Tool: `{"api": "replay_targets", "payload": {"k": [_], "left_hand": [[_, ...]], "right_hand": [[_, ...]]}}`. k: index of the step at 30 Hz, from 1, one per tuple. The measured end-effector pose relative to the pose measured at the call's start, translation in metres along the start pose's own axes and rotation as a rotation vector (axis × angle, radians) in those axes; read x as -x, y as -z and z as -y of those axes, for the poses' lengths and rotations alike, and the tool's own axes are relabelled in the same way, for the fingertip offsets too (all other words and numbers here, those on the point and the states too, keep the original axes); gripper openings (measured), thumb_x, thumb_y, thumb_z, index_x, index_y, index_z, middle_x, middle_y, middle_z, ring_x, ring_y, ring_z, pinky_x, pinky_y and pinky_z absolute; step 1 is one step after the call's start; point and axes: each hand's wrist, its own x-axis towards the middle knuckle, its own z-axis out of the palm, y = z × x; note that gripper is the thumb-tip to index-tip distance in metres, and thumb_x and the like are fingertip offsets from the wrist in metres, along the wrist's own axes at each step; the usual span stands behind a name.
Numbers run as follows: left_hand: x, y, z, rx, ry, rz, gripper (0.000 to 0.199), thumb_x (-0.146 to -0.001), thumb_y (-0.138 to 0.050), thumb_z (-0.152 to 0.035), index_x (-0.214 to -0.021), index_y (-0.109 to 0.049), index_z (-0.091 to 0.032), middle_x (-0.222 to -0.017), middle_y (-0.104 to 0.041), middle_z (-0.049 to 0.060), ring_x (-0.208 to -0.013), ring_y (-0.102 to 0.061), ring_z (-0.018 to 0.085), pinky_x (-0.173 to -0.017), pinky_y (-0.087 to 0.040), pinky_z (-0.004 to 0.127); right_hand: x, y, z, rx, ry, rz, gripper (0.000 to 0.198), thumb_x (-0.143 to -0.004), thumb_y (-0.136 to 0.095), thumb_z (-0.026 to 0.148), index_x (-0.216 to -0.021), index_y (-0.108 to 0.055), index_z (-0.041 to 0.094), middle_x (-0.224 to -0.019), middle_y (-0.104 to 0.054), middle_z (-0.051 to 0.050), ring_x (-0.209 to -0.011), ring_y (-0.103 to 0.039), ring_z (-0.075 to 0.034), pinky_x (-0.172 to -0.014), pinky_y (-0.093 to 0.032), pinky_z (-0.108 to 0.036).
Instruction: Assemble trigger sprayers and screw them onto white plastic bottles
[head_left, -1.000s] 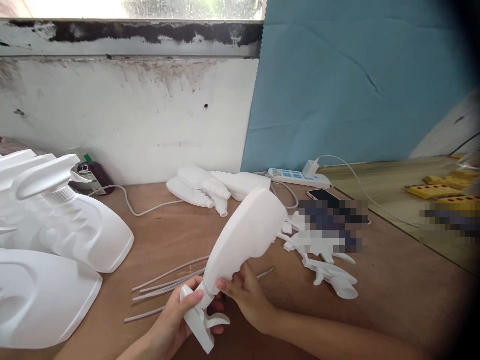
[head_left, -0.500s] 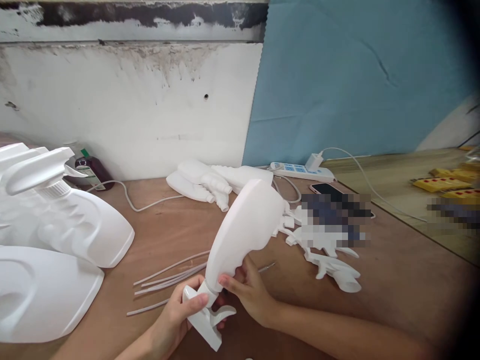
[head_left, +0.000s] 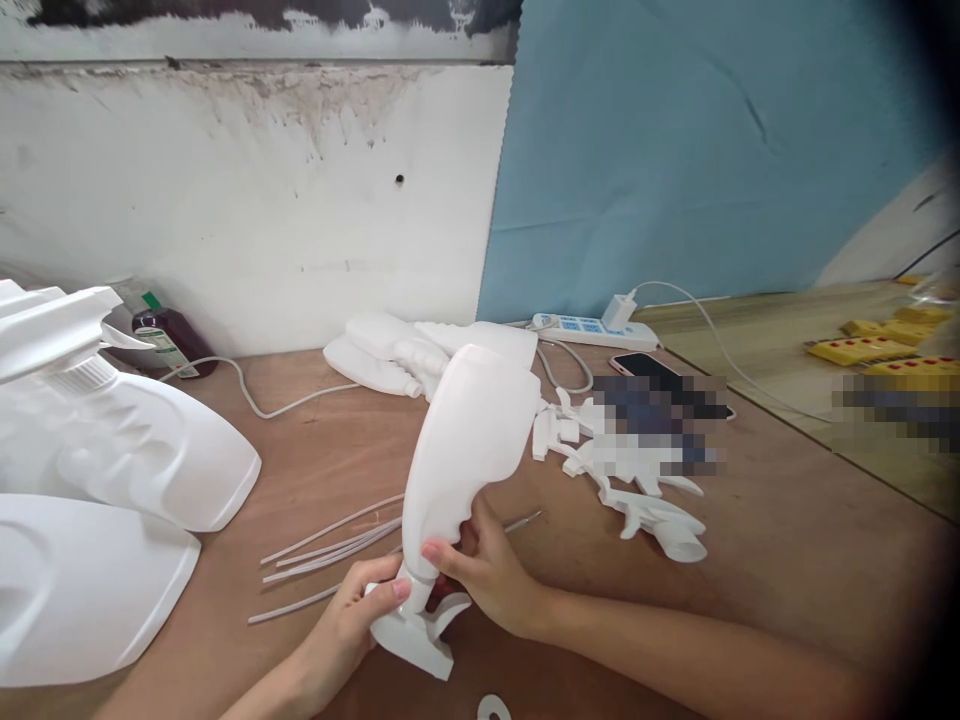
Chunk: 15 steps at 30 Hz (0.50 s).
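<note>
A white opaque plastic bottle with a curved, ridged body is held upside down above a brown table, tilted so that its broad base points up and slightly right while its neck points down. A glossy white plastic trigger spray head sits at the neck, directly below the bottle, its curved trigger sticking out to the right. The left hand grasps the spray head around its collar, thumb laid over the front; some of its fingers are hidden behind. The right hand grips the bottle by its ridged side just above the neck, thumb on the near face, the other fingers mostly out of sight. Left of the bottle, several thin pale tubes lie on the table, and farther left are large white plastic spray bottles. Behind the bottle is a heap of smaller white plastic bottles; behind it and to its right are a white power strip with blue sockets and a black-screened smartphone. Right of the bottle, a loose pile of white plastic trigger heads is partly blurred by a pixelated patch. Below the bottle lies a small curved white piece.
</note>
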Motion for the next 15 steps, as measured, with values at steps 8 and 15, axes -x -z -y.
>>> {"api": "replay_targets", "payload": {"k": [8,15], "left_hand": [[-0.0017,-0.0073,-0.0058,-0.134,-0.145,-0.044,0.033,-0.065,-0.071,-0.034,-0.088,-0.056,-0.016,-0.077,-0.057,0.002,-0.079,-0.052,0.018,-0.069,-0.040,0.024],[0.0010,-0.0023,-0.0048,-0.090,-0.038,0.043,0.036,-0.081,-0.053,-0.039,-0.104,-0.059,-0.012,-0.087,-0.062,0.009,-0.080,-0.056,0.021,-0.073,-0.042,0.030]], "right_hand": [[0.0012,0.0020,0.0039,0.089,0.017,0.055,0.034,-0.073,-0.064,0.028,-0.098,-0.043,0.021,-0.089,-0.055,0.000,-0.081,-0.054,-0.015,-0.072,-0.045,-0.028],[0.0004,0.0023,0.0039,0.144,0.033,0.040,0.033,-0.072,-0.064,0.031,-0.096,-0.043,0.020,-0.085,-0.055,0.000,-0.077,-0.053,-0.015,-0.069,-0.044,-0.027]]}}
